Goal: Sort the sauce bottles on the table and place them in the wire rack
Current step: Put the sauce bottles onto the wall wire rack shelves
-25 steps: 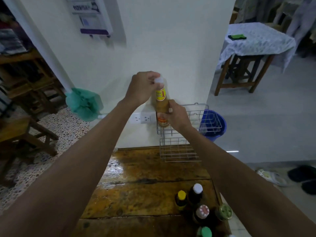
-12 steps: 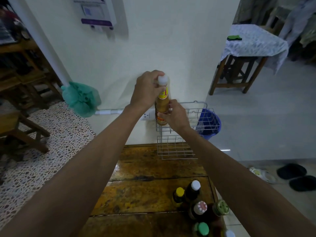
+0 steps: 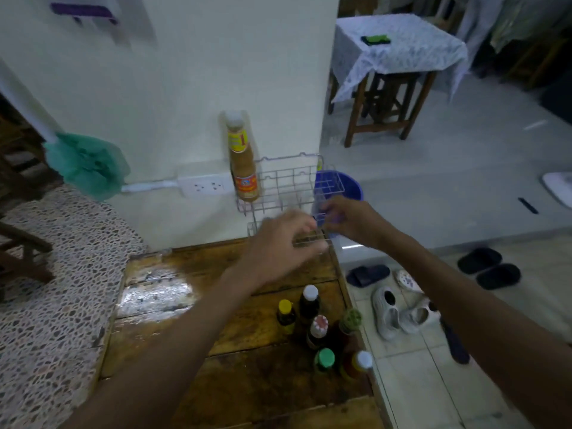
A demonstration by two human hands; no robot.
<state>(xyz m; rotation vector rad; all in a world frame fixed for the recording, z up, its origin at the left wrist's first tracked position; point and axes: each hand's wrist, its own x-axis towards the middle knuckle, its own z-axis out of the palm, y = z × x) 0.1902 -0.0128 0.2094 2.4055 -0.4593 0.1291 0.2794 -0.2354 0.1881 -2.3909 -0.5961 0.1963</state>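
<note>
A tall orange sauce bottle (image 3: 243,162) with a white cap stands upright at the left end of the wire rack's (image 3: 297,181) upper shelf, against the wall. Both hands are off it. My left hand (image 3: 278,243) hovers in front of the rack's lower shelf, blurred, fingers loosely bent and holding nothing. My right hand (image 3: 349,219) is beside it at the rack's right side, fingers loosely curled, holding nothing. Several sauce bottles (image 3: 318,329) with yellow, white, red, green caps stand clustered on the wooden table (image 3: 192,305) near its right edge.
A wall socket (image 3: 205,185) and a green duster (image 3: 85,165) sit left of the rack. A blue bucket (image 3: 349,187) stands behind the rack on the floor. Shoes and sandals (image 3: 399,311) lie on the tiles right of the table. A cloth-covered table (image 3: 399,48) stands far right.
Both hands have let go of the orange bottle, which now stands in the rack's upper shelf. The hands have dropped lower, toward the rack's lower shelf. The view has tilted down.
</note>
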